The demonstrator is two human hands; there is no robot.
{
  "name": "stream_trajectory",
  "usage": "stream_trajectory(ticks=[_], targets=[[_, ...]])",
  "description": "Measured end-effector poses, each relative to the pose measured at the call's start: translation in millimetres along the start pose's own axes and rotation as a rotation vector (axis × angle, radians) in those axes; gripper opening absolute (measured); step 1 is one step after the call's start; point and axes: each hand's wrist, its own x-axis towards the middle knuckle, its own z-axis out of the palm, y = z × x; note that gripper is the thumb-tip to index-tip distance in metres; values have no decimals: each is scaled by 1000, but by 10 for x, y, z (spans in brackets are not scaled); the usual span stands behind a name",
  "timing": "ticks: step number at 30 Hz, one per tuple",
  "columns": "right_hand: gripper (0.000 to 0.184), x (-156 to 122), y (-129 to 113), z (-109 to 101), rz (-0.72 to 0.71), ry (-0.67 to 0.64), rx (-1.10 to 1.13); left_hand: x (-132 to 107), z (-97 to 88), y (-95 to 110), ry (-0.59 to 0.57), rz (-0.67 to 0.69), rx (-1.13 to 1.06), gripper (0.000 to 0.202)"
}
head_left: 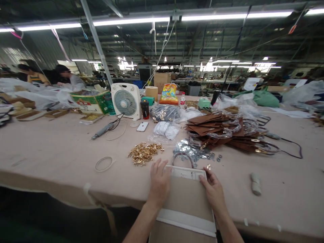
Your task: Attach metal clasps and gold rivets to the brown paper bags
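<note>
A beige flat bag panel (186,197) with white top and bottom bands lies at the table's near edge, a dark red handle loop (182,156) at its top. My left hand (159,182) lies flat on its left upper corner, fingers stretched out. My right hand (214,189) grips the right upper corner, fingers curled on the edge. A pile of gold metal fittings (144,152) lies just beyond my left hand. Silver metal parts (193,151) in clear wrap lie beyond the panel.
A stack of brown leather pieces (222,130) with handles lies to the right. A white fan (126,100), a phone (142,126), an electric screwdriver (102,131), a tape ring (103,164) and a cloth roll (256,184) lie on the pink table (50,148). People sit far left.
</note>
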Motion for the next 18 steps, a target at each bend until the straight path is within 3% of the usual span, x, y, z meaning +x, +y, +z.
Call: stream_trajectory(ticks=[4,8,14,18], targets=[[65,-33,-20,29,-37,4,-69,48,32,221,-156,98,77,23],[63,-25,-21,37,-107,2,-215,112,153,255,-219,86,-32,32],[51,19,-20,52,-384,-23,-510,138,282,182,-173,-13,-109,24],[46,70,-21,26,-396,-84,-561,137,290,198,-178,-52,-89,24]])
